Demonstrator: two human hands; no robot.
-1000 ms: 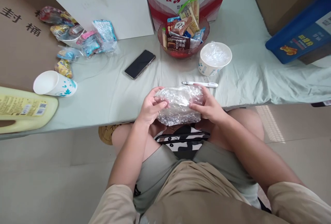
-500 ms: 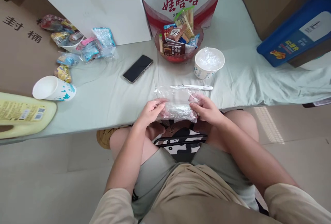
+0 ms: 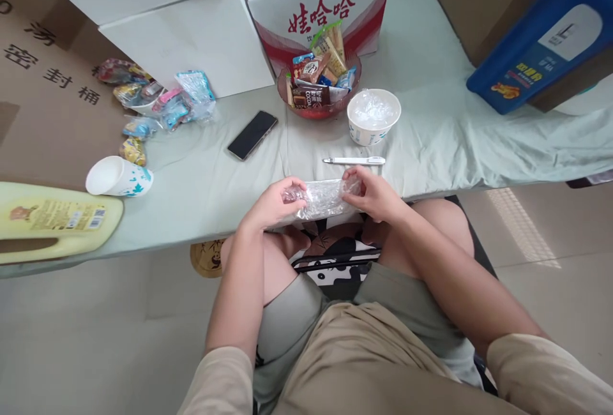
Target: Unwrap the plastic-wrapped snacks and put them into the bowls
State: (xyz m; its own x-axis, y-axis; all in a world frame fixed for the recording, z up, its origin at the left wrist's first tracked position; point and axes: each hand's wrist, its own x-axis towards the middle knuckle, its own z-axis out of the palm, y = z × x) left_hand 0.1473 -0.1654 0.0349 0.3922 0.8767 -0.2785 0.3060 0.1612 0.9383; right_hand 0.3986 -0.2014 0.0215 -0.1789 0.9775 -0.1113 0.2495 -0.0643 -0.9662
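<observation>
A clear, crinkled plastic bag (image 3: 324,200), folded into a narrow strip, lies at the table's front edge between my hands. My left hand (image 3: 278,201) grips its left end between thumb and fingers. At the other end, my right hand (image 3: 368,193) pinches the plastic the same way. Just beyond the bag lies a white pen (image 3: 357,161). Behind the pen stands a paper cup (image 3: 374,122) with crumpled clear plastic in it. A black phone (image 3: 253,135) rests to the left of that cup.
A red bowl (image 3: 318,108) of packaged snacks stands before a white carton (image 3: 373,25). On the left are a tipped paper cup (image 3: 119,176), wrapped snacks (image 3: 175,105) and a yellow jug (image 3: 57,220). A blue bottle (image 3: 536,38) leans at the right. The table's front edge (image 3: 182,244) is close to my legs.
The plastic bag has gone from a wider sheet to a narrower strip, uncovering the pen. Both hands still hold its ends. The whole view has shifted slightly.
</observation>
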